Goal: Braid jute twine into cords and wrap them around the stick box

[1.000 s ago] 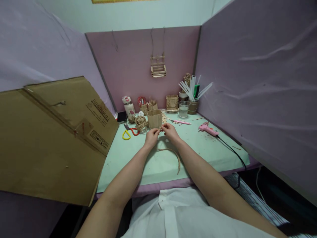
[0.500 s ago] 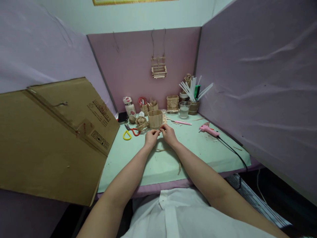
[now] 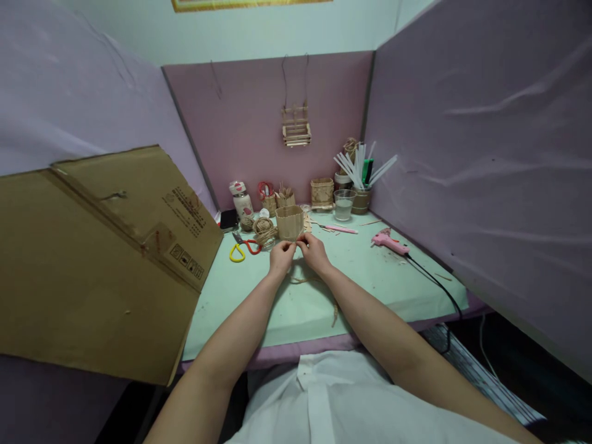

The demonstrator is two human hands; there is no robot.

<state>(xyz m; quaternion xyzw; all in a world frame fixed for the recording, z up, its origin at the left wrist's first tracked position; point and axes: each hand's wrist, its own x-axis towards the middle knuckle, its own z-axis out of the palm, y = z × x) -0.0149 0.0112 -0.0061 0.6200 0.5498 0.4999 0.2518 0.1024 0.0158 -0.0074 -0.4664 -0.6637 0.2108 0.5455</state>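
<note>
My left hand (image 3: 281, 258) and my right hand (image 3: 313, 251) meet over the table, thumbs and fingertips pinched close together. Between them they grip twine, mostly hidden by the fingers. A loose length of the twine (image 3: 303, 281) lies on the cloth between my forearms, its frayed end near the right one. Just beyond the fingertips stands a cup made of flat wooden sticks (image 3: 290, 223). Left of it are a ball of twine (image 3: 264, 228) and scissors (image 3: 245, 248) with yellow and red handles.
A pink glue gun (image 3: 391, 241) with a black cord lies at the right. Behind are a pink craft knife (image 3: 340, 229), a clear cup of water (image 3: 343, 206), a pot of glue sticks (image 3: 362, 200) and a white bottle (image 3: 241, 198). A large cardboard sheet (image 3: 106, 265) leans at left.
Both hands have shifted very slightly, still pinched together in front of the stick cup. The objects around them stay where they were.
</note>
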